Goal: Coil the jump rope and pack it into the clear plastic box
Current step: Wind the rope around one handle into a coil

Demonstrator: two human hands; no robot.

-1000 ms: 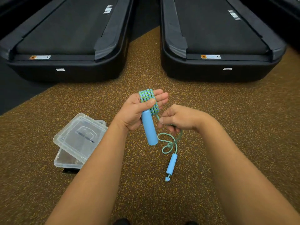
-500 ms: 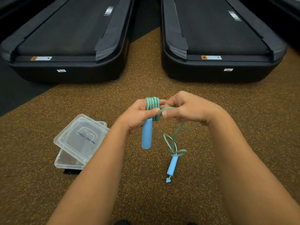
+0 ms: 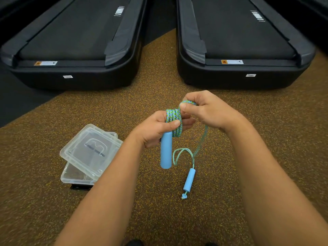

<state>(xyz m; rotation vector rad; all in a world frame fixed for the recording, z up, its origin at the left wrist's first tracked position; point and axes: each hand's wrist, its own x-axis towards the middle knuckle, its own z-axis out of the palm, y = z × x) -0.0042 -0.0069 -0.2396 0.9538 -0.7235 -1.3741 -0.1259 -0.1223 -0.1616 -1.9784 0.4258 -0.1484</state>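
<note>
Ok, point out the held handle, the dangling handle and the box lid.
held handle [image 3: 166, 151], head view, mid-barrel below the left hand.
dangling handle [image 3: 189, 180], head view, mid-barrel.
box lid [image 3: 92, 150], head view, centre panel.

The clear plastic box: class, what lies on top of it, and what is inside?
Its clear lid lies loose and askew on the clear plastic box. No rope shows inside, but the lid and a forearm cover most of the interior.

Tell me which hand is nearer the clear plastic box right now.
Left. The left hand, gripping one handle and the coil, sits just right of the clear plastic box on the floor. The right hand, pinching the rope, is farther right, beyond the left hand.
</note>
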